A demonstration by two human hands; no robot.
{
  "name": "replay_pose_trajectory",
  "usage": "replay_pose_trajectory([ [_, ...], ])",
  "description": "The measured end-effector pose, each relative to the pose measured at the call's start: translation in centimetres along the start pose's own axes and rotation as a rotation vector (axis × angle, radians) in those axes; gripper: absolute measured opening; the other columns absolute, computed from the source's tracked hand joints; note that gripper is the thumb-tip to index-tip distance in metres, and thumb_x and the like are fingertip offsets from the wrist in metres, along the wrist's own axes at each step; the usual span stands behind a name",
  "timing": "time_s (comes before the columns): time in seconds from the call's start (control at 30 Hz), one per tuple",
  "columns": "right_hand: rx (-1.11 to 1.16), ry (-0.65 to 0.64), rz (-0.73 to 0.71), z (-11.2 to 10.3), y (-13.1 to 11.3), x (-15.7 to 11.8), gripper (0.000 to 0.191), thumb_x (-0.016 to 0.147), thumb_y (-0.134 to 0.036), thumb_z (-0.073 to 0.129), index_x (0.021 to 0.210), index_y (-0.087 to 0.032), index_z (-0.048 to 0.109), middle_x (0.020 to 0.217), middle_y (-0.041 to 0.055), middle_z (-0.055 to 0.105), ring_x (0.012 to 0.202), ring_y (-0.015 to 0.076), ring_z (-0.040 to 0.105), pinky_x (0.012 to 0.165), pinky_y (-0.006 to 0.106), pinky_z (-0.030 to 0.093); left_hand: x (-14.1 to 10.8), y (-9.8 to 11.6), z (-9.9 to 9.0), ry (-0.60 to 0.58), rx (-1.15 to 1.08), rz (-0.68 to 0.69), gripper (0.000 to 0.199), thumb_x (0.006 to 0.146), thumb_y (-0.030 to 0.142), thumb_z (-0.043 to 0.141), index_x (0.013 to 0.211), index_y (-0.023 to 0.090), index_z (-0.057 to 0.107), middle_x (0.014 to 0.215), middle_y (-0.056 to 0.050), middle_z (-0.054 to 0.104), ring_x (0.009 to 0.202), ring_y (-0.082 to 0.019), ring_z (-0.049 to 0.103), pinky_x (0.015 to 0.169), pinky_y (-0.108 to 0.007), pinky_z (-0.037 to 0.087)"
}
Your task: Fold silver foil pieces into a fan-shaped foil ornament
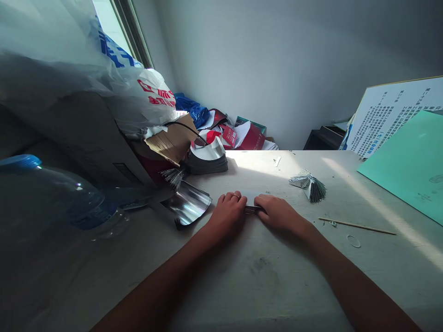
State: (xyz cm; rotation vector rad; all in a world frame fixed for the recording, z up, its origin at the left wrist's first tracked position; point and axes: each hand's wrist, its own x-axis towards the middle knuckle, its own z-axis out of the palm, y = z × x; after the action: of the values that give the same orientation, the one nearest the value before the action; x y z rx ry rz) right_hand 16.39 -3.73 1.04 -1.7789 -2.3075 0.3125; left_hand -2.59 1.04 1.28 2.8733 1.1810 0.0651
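My left hand [228, 210] is closed at the near end of a dark, narrow folded strip [252, 210] on the table, and wears a ring. From the other side my right hand [275, 210] grips the same strip, its fingers curled. Most of the strip is hidden under both hands. Left of my left hand lies a stack of curled silvery sheets [190, 203]. To the right stands a fanned bundle of pleated silver foil [308, 186]. A similar silver fan [174, 177] lies at the far left.
A thin wooden stick [358, 226] and a pale rubber band [353, 241] lie at the right. A clear plastic bottle [86, 203] leans in from the left, near stuffed plastic bags [138, 97]. A green sheet [411, 161] is at the right edge. Dark curved sheets [207, 161] are stacked behind.
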Motion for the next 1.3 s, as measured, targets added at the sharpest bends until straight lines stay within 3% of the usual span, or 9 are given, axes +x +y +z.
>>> replay_pose_trajectory([
  [1.3, 0.001, 0.025, -0.011, 0.06, -0.02, -0.19, 0.008, 0.089, -0.02, 0.05, 0.083, -0.02, 0.045, 0.089, 0.0018, 0.058, 0.077, 0.0153, 0.047, 0.064, 0.029, 0.027, -0.06, 0.18, -0.29, -0.023, 0.006, -0.015, 0.021, 0.098, 0.016, 0.037, 0.107, 0.016, 0.057, 0.129, -0.013, 0.055, 0.113, -0.025, 0.053, 0.102, -0.041, 0.042],
])
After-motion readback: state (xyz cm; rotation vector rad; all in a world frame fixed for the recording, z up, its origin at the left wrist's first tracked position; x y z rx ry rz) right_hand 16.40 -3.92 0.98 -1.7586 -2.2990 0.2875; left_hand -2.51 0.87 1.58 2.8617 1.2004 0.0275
